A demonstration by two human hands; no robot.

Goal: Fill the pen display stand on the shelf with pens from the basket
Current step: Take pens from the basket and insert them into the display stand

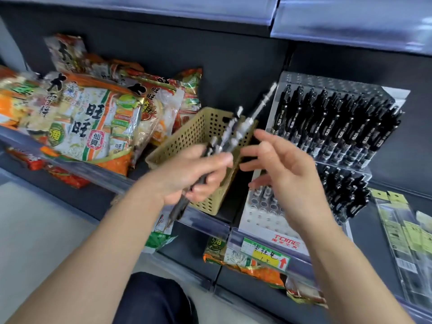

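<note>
My left hand [196, 174] grips a bundle of pens [231, 134] in front of the tan perforated basket [194, 134] on the shelf. The pens point up and to the right, and their tips stick out below my fist. My right hand [278, 169] hovers just right of the bundle with relaxed fingers and holds nothing. The clear tiered pen display stand [264, 220] sits to the right. Black pens [332, 125] fill its upper rows. Several holes in the front left of its lower tier are bare, and my right hand partly hides that tier.
Large snack bags [77, 122] lie on the shelf left of the basket. A price label [266, 253] hangs on the shelf edge below the stand. More packets [245, 263] sit on the lower shelf. Carded items [402, 232] hang at far right. A shelf rail [350, 17] runs overhead.
</note>
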